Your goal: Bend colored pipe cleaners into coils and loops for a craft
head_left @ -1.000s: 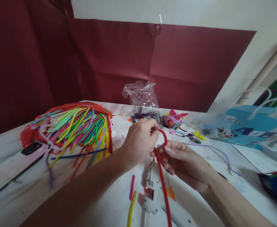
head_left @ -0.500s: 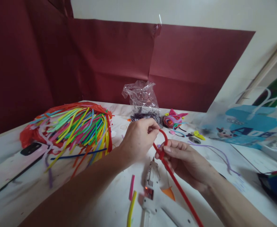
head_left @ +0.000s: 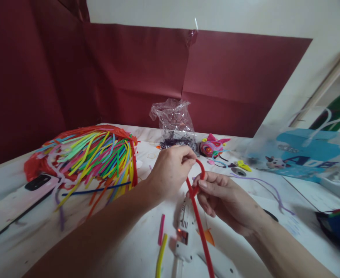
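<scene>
A red pipe cleaner point(head_left: 198, 216) is bent into a loop at its upper end, and its long tail hangs down toward the near edge of the view. My left hand point(head_left: 174, 164) pinches the loop near its top. Thumb and fingers of my right hand point(head_left: 220, 193) are closed on the loop's right side, close to where the strand crosses itself. Below both hands lies a white glue gun point(head_left: 184, 220) with a small red light, partly covered by the red strand. A pink piece point(head_left: 161, 229) and a yellow piece point(head_left: 161, 256) of pipe cleaner lie left of it.
Many coloured pipe cleaners point(head_left: 100, 154) spill from a red bag at left, beside a phone point(head_left: 19, 202). A clear plastic bag point(head_left: 175, 119) and a pink craft figure point(head_left: 213, 146) stand behind. Purple pipe cleaners point(head_left: 262, 180) and a blue-white carrier bag point(head_left: 306, 154) are at right.
The red tail has swung left and now hangs more steeply across the glue gun. My right hand has shifted slightly along the loop; my left hand stays almost in place.
</scene>
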A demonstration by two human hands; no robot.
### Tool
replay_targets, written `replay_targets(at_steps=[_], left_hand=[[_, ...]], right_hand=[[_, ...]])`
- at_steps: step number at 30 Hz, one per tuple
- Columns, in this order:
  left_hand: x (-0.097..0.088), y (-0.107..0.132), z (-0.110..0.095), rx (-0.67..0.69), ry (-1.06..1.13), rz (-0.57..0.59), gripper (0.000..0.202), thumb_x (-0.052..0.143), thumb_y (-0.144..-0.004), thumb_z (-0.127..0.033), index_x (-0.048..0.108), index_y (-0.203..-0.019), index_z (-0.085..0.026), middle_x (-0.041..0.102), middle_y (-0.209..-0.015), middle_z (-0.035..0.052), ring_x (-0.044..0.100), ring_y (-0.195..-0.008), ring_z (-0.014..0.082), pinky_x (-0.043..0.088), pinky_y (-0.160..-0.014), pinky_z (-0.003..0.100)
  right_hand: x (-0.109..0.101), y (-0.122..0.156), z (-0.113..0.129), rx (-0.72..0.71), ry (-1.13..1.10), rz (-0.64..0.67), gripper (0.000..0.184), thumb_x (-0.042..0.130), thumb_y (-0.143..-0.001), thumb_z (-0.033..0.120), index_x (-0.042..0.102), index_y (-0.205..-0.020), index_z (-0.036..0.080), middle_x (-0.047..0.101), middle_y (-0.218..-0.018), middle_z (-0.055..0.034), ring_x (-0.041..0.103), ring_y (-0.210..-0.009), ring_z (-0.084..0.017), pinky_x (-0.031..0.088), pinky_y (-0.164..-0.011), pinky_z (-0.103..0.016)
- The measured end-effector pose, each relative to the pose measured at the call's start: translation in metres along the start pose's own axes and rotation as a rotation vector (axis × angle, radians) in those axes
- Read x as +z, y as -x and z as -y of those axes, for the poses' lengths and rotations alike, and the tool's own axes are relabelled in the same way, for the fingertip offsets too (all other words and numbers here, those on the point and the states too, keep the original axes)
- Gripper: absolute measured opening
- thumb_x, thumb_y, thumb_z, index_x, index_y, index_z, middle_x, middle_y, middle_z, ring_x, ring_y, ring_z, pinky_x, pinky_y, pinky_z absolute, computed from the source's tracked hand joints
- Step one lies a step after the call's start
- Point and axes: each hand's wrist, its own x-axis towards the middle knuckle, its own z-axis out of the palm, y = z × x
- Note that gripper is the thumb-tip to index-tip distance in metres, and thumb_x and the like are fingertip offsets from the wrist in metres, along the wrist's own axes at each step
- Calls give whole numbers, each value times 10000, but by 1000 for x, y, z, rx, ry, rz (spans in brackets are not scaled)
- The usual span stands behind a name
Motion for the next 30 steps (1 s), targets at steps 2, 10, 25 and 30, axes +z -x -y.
replay_targets(at_steps=[2, 10, 25, 30], left_hand=[[1, 0, 1, 17, -19, -15, 141, 509, -724, -78, 625, -712, -157, 606, -663, -9, 512, -591, 94, 400, -571, 214], [4, 1, 1, 68, -73, -69, 143, 518, -729, -58, 627, -726, -151, 603, -685, -2, 505, -591, 92, 397, -574, 214], [4, 1, 3, 107, -110, -93, 132, 501, -759, -89, 614, -743, -153, 599, -724, 10, 537, -663, 110, 408, -598, 218], [4, 1, 3, 119, -116, -100, 132, 504, -754, -82, 613, -737, -155, 590, -705, 4, 521, -629, 103, 402, -582, 214]], right_hand=[[1, 0, -1, 1, 1, -8, 163, 701, -688, 245, 601, -637, 128, 586, -466, 6, 461, -336, -43, 310, -329, -125], [2, -1, -2, 28, -35, -35, 167, 713, -674, 265, 654, -663, 110, 544, -399, 17, 433, -326, -37, 299, -332, -125], [3, -1, -3, 8, -83, 38, 153, 637, -756, 276, 650, -729, 125, 712, -697, -85, 518, -327, -46, 379, -341, -130], [3, -1, -4, 15, -84, 41, 146, 640, -755, 271, 642, -715, 130, 684, -605, -48, 525, -332, -54, 375, -346, -130]])
